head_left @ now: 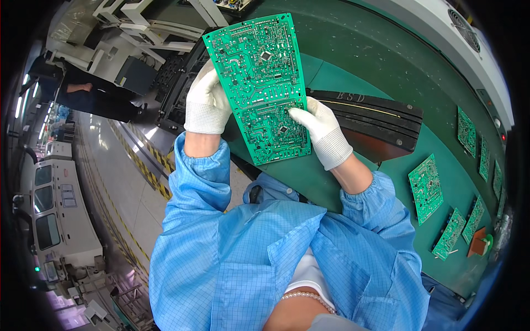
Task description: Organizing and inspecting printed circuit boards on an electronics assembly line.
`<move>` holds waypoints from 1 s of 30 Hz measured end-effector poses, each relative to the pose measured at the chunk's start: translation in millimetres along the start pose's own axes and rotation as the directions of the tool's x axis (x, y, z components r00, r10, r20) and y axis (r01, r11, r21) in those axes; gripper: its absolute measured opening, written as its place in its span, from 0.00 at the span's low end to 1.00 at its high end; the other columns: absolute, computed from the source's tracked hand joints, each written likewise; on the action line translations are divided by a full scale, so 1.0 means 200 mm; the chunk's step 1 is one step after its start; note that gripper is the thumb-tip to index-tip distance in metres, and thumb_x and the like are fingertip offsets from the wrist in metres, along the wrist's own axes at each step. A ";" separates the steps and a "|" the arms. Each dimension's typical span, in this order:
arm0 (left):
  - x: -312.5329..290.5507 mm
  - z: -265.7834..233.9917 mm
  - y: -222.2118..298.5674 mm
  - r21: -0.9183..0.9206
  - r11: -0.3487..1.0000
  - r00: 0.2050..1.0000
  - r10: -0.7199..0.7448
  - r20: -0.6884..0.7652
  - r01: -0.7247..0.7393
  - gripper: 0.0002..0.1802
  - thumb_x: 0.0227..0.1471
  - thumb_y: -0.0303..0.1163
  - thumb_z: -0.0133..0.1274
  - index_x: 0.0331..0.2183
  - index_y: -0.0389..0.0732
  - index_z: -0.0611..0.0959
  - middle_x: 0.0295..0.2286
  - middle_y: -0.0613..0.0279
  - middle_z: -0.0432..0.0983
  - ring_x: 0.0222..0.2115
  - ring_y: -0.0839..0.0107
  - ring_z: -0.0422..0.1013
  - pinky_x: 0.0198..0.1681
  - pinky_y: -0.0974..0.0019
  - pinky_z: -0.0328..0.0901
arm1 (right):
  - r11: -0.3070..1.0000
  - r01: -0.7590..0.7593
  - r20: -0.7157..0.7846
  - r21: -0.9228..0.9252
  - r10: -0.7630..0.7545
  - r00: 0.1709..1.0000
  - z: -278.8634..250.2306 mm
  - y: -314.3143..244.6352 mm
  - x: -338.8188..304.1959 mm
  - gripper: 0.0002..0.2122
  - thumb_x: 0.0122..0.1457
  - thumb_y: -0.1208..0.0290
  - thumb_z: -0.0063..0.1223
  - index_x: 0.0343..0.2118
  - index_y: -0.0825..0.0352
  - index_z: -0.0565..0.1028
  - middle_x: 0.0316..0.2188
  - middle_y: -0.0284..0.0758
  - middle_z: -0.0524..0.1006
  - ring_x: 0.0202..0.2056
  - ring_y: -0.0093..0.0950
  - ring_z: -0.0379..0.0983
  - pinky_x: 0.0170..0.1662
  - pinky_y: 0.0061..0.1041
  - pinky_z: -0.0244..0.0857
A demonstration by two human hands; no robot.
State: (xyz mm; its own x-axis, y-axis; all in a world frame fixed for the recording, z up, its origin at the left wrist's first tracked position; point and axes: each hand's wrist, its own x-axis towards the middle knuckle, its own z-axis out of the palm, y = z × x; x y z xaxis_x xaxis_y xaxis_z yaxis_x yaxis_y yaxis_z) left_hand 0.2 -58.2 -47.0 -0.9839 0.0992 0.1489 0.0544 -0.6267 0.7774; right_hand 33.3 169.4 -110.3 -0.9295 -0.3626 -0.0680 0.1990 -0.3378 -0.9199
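Note:
A large green circuit board [259, 77], made of two joined panels with a dark square chip on each, is held up in front of me. My left hand [208, 102], in a white knit glove, grips its left edge; most of those fingers are hidden behind the board. On the right edge, lower down, my gloved right hand [321, 129] is closed with the thumb lying on the board's face. Its other fingers are out of sight behind. Behind the right hand, a long dark ridged rack [370, 118] lies on the green table mat [353, 179].
On the right part of the table are a green board [427, 188], a narrower one [450, 233] and several more along the edge. A white machine housing with a fan [464, 30] curves over the far right. At left, a person in dark clothes [99, 91] stands near white machines [63, 204].

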 end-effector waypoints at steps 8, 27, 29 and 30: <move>-0.02 0.00 -0.01 0.038 0.999 0.997 0.027 0.074 -0.030 0.17 0.64 0.26 0.41 0.52 0.29 0.72 0.49 0.50 0.73 0.48 0.62 0.71 0.55 0.59 0.66 | 1.000 -0.006 0.010 -0.019 0.006 1.000 0.00 0.00 0.00 0.16 0.62 0.70 0.51 0.50 0.72 0.73 0.45 0.34 0.78 0.45 0.22 0.73 0.53 0.23 0.64; -0.03 0.08 -0.01 0.273 0.954 0.993 0.121 0.016 -0.120 0.30 0.60 0.33 0.48 0.59 0.28 0.64 0.55 0.48 0.68 0.55 0.62 0.65 0.60 0.60 0.58 | 0.980 -0.017 -0.007 0.198 0.019 1.000 0.00 0.01 0.01 0.17 0.60 0.71 0.53 0.50 0.74 0.73 0.45 0.37 0.79 0.45 0.25 0.74 0.53 0.25 0.65; -0.05 0.08 -0.02 0.342 0.932 0.992 0.096 0.078 -0.117 0.35 0.56 0.32 0.52 0.60 0.27 0.62 0.55 0.49 0.68 0.55 0.62 0.65 0.62 0.60 0.56 | 0.977 -0.025 0.011 0.213 0.023 1.000 -0.01 0.01 0.01 0.16 0.60 0.71 0.53 0.50 0.74 0.73 0.44 0.37 0.79 0.44 0.25 0.74 0.53 0.25 0.65; -0.05 0.08 -0.02 0.337 0.935 0.994 0.096 0.057 -0.109 0.35 0.56 0.32 0.52 0.60 0.27 0.62 0.55 0.49 0.68 0.55 0.62 0.65 0.62 0.60 0.56 | 0.975 -0.020 0.008 0.221 0.019 1.000 -0.01 0.01 0.01 0.16 0.60 0.72 0.53 0.49 0.74 0.73 0.44 0.36 0.79 0.44 0.24 0.74 0.52 0.25 0.66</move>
State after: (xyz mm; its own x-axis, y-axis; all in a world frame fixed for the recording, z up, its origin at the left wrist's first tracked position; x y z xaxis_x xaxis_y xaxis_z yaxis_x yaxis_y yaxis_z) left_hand 13.0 -44.3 -42.7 -0.9628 0.0828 0.2571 0.2159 -0.3362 0.9167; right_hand 32.0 169.4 -112.6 -0.9229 -0.3762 -0.0822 0.2816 -0.5139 -0.8103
